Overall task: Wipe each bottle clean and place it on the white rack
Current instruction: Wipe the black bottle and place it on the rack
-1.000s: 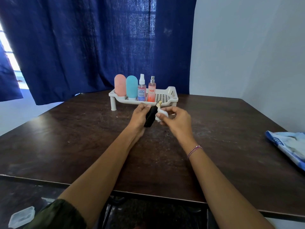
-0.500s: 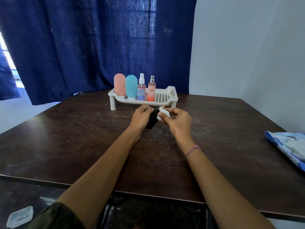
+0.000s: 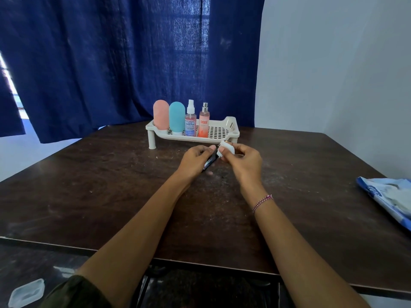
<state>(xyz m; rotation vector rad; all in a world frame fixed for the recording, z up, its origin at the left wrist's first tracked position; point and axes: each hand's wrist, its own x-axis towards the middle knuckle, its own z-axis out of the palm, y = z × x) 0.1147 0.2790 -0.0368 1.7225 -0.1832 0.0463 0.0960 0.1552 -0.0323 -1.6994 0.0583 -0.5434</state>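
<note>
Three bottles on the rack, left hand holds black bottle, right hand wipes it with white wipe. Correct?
No: the head view shows four bottles on the white rack, not three. Left hand holds the black bottle, right hand the white wipe, as stated.

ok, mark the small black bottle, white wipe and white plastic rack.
small black bottle [image 3: 211, 159], head view, lower body.
white wipe [image 3: 225, 149], head view, bunched middle.
white plastic rack [image 3: 230, 125], head view, right end wall.

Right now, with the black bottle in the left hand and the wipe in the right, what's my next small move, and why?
Probably draw the white wipe down the black bottle toward its base. The right hand pinches it at the cap end, while the left hand grips the lower body. The white rack has room at its right.
</note>
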